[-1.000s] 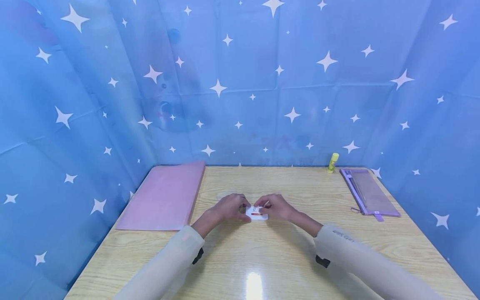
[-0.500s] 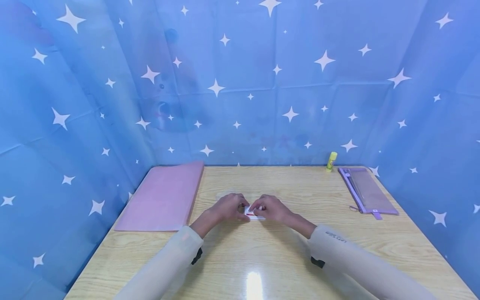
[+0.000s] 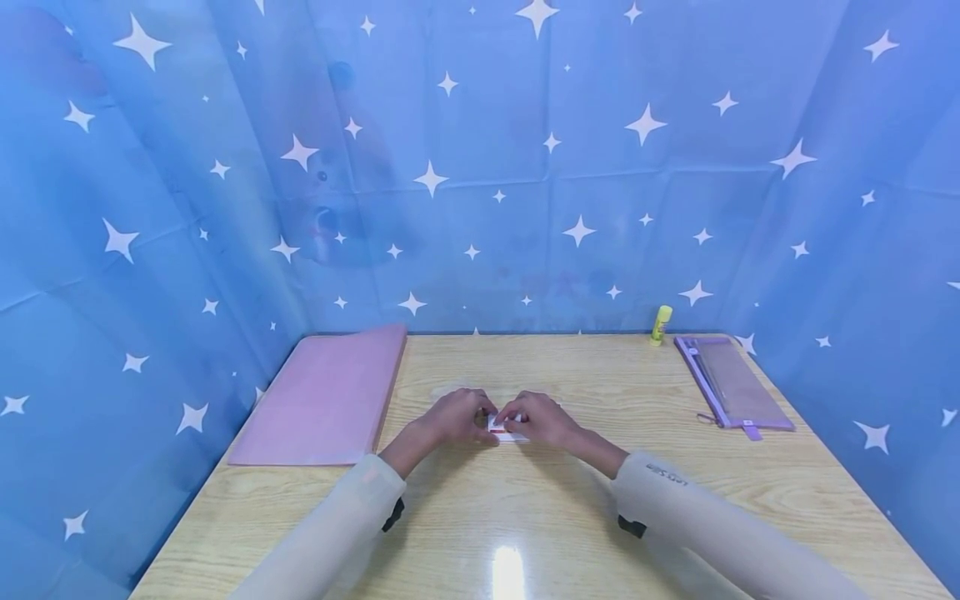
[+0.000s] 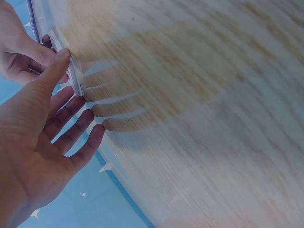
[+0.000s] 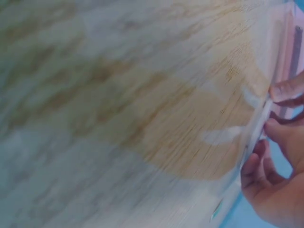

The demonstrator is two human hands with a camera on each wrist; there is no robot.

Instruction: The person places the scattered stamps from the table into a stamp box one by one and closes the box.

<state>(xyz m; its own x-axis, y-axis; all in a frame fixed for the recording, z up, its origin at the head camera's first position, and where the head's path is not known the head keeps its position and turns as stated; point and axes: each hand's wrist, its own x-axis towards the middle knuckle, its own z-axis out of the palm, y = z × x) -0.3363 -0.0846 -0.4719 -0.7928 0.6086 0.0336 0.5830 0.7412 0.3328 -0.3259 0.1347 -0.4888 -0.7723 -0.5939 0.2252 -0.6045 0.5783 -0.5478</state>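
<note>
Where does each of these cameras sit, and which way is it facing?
Head: worn on the head, facing forward and down at the table, white piece and starry cloth; left hand, right hand and sleeves show.
Left wrist: worn there, facing along the palm at the white piece; left hand large at left, part of right hand above.
Right wrist: worn there, facing the white piece nearly edge-on; right hand at the right edge, probably left-hand fingers above.
The two wrist views share the table and white piece.

Dark lettering (image 3: 667, 475) on the right sleeve (image 3: 720, 529) — small, not clearly legible
</note>
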